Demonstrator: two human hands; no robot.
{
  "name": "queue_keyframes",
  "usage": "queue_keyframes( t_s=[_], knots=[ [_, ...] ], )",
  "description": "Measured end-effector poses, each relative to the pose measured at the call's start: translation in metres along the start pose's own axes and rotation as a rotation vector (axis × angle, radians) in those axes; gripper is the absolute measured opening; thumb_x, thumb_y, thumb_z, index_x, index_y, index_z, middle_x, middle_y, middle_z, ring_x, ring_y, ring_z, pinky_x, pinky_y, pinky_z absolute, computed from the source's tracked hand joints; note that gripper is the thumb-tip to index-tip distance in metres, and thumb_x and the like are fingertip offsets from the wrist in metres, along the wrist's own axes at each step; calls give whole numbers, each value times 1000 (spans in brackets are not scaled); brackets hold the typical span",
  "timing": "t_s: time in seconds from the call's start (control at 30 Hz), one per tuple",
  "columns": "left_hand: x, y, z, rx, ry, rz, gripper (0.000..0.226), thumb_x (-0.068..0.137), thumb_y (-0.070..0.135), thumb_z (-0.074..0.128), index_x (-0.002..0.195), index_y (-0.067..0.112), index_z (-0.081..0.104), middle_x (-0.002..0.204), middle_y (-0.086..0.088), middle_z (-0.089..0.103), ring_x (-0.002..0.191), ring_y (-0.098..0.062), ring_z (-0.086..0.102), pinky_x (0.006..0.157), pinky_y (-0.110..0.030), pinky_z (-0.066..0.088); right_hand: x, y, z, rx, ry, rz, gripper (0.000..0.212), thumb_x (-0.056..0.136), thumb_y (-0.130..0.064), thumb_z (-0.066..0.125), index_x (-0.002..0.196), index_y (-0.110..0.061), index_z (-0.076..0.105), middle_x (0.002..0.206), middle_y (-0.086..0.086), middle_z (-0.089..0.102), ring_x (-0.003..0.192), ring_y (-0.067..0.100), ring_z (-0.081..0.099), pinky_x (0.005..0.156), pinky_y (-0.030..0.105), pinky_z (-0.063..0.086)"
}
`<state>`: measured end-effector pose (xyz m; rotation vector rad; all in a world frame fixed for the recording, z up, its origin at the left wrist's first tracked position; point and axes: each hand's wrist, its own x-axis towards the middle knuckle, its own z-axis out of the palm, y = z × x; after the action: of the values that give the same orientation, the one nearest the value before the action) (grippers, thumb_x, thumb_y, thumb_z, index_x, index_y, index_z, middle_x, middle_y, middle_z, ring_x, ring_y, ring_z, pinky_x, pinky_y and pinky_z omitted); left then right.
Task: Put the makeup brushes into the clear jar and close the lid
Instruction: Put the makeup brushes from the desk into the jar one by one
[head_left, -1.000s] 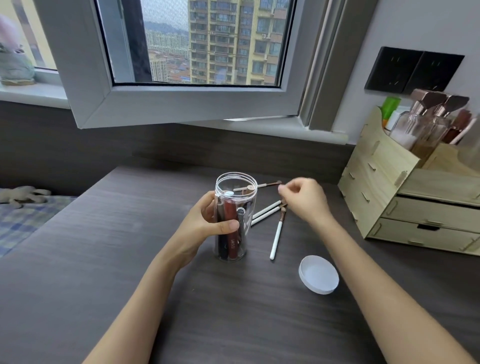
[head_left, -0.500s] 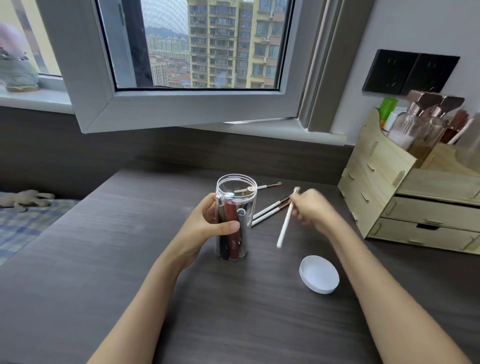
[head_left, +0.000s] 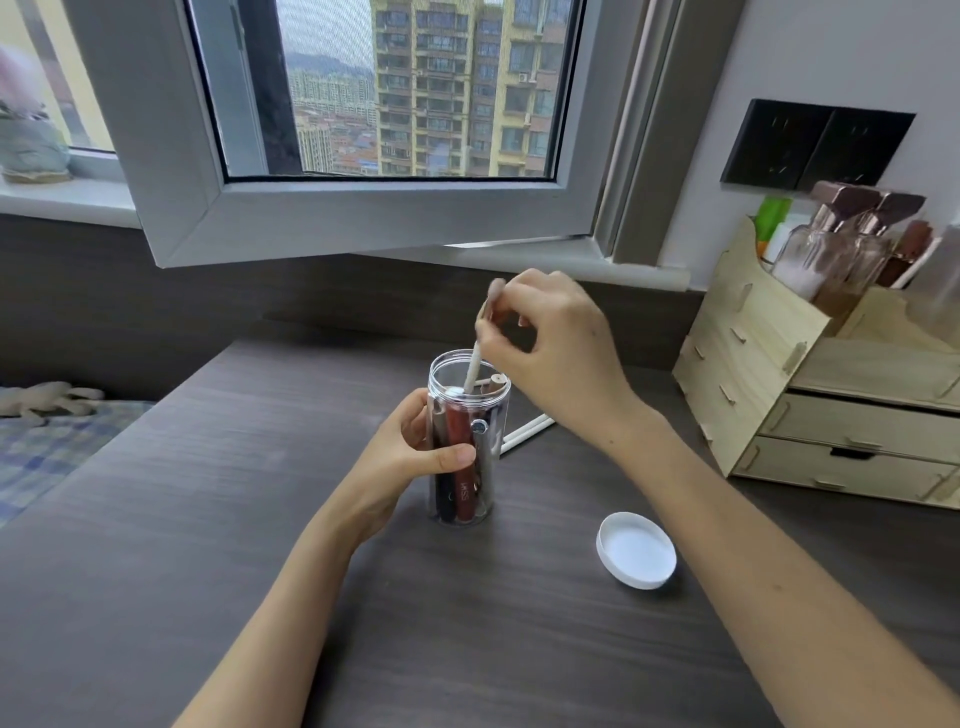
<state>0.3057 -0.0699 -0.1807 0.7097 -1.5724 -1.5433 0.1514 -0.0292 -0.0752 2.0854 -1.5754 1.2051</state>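
Head view shows the filling step under way: the right hand (head_left: 558, 348) hangs over the clear jar (head_left: 465, 441), its fingertips pinched shut on the top end of a white-handled brush (head_left: 475, 364), whose lower end has already passed the rim and points down into the jar, slightly tilted. The left hand (head_left: 410, 457) is wrapped around the jar's side, thumb across the front, holding it upright on the dark table (head_left: 208, 519) roughly midway between the left and right edges. Inside stand several items, among them a dark red tube and some dark sticks, so the space is getting tight. At least 2 more white brush handles (head_left: 524, 434) lie flat on the table just behind the jar toward the far edge, partly hidden by the right wrist; I cannot tell how many there are. The white lid (head_left: 636, 550) lies open side up, apart from the jar, toward the near right. A wooden drawer organizer (head_left: 810, 415) with bottles stands at the right edge. By my reading, the task is partway through: the next move calls for letting this brush slide down among the others without jamming, then fetching the remaining handles 1 at a time, and only afterwards picking up the lid and turning it over to close the jar.
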Motion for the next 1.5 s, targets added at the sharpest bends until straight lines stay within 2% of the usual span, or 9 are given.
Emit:
queue_keyframes(
  t_s=[0.3,0.43,0.53,0.63,0.73,0.97,1.07,1.23,1.5],
  knots=[
    [1,0,-1,6,9,-4,75,49,26,81,118,14,56,105,0,73,100,-16,67,78,-22,52,-2,9,4,167,-200,182,15,79,-17,66,92,-17,59,86,-5,64,78,14,51,67,19,42],
    [0,1,-1,4,-3,1,74,49,25,81,118,15,56,106,2,73,100,-13,67,77,-21,52,8,17,-13,575,-631,286,17,92,-18,55,107,-21,62,99,-1,66,85,9,60,78,20,50],
    [0,1,-1,3,-10,0,74,50,22,81,119,14,56,105,2,73,99,-13,67,78,-21,52,21,47,-7,755,-582,444,23,98,-16,43,102,-21,65,98,4,70,87,13,64,74,23,52],
    [1,1,-2,2,-15,-4,70,51,20,80,116,14,57,102,3,73,97,-12,67,78,-20,51,27,91,38,360,-452,574,30,96,-12,38,109,-14,64,107,9,69,98,22,63,84,31,49],
    [2,1,-4,-6,-24,-10,66,49,21,80,112,17,59,100,4,74,95,-11,67,76,-19,51,22,126,82,-191,-648,497,43,94,-13,38,136,-11,45,142,13,49,130,31,46,106,36,38],
    [6,0,-5,-26,-36,-10,67,48,18,79,112,17,59,100,4,74,94,-11,68,75,-19,51,25,147,133,-529,-899,371,59,95,-11,33,150,-14,11,159,10,12,144,39,12,114,49,23],
    [7,-1,-5,-28,-39,-11,68,48,18,79,113,17,59,101,4,74,96,-11,68,76,-20,51,30,151,146,-617,-951,349,55,96,-13,33,148,-9,18,156,10,23,143,35,20,112,49,26],
    [7,0,-5,-30,-46,-8,69,48,18,78,114,16,58,100,5,74,96,-10,68,75,-19,51,25,140,149,-723,-830,197,35,93,-5,38,121,-7,59,128,12,61,117,31,58,91,39,49],
    [5,0,-5,-22,-34,-16,68,49,20,79,113,17,58,102,4,73,97,-12,67,77,-20,52,13,143,119,-771,-649,76,29,92,-5,39,117,-9,54,119,9,64,107,32,63,82,34,45]
  ],
)
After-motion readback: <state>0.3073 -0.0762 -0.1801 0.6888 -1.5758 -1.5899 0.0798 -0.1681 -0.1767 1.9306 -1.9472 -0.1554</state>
